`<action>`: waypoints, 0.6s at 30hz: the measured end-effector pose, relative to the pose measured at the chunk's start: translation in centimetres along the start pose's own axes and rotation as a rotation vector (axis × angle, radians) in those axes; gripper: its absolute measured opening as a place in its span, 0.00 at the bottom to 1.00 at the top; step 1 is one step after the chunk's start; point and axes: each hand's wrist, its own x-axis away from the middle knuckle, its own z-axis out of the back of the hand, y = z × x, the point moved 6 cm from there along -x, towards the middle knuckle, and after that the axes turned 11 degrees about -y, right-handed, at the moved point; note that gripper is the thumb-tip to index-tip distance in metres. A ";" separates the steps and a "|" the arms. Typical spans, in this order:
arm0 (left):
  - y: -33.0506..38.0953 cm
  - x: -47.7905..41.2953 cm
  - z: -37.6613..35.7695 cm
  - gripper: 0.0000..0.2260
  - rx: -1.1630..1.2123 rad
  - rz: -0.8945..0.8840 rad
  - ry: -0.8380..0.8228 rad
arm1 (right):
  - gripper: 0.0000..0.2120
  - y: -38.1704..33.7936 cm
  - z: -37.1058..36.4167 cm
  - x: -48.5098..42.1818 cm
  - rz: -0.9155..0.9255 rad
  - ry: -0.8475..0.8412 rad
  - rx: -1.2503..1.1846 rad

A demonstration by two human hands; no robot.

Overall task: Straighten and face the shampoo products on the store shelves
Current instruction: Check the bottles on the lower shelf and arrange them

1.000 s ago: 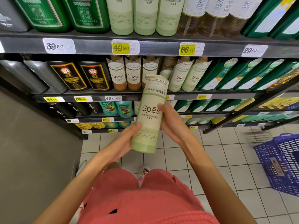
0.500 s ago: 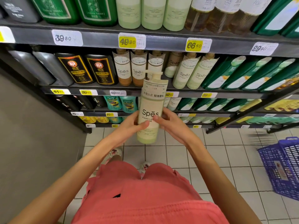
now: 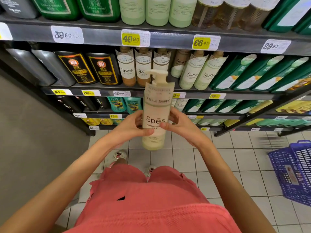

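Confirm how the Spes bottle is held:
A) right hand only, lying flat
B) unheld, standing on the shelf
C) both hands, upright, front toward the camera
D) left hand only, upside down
C: the left hand and right hand both grip the bottle, which is upright with its front toward the camera.

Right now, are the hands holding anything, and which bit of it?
Yes: the Spes pump bottle. The left hand and right hand grip its middle, thumbs on the front label; pump and base are free.
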 end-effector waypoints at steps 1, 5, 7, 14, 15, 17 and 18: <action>-0.2 0.1 -0.2 0.44 0.017 0.041 -0.026 | 0.21 0.2 0.1 -0.1 -0.054 -0.014 0.006; -1.3 -0.7 -1.4 0.28 0.286 0.212 -0.059 | 0.21 1.4 -0.6 -0.9 -0.338 -0.022 -0.261; -1.8 -1.0 -1.6 0.26 0.328 0.286 0.001 | 0.23 2.2 -0.6 -1.0 -0.461 0.042 -0.306; -2.6 -1.3 -1.9 0.26 0.362 0.373 0.057 | 0.22 3.1 -0.3 -0.8 -0.491 0.130 -0.310; -2.5 -1.5 -1.9 0.23 0.369 0.353 0.066 | 0.20 3.1 -0.3 -0.8 -0.471 0.134 -0.312; -2.4 -1.8 -1.7 0.20 0.334 0.300 0.115 | 0.18 3.2 -0.4 -0.7 -0.429 0.185 -0.331; -2.3 -2.1 -1.6 0.20 0.293 0.271 0.149 | 0.19 3.4 -0.6 -0.8 -0.411 0.239 -0.347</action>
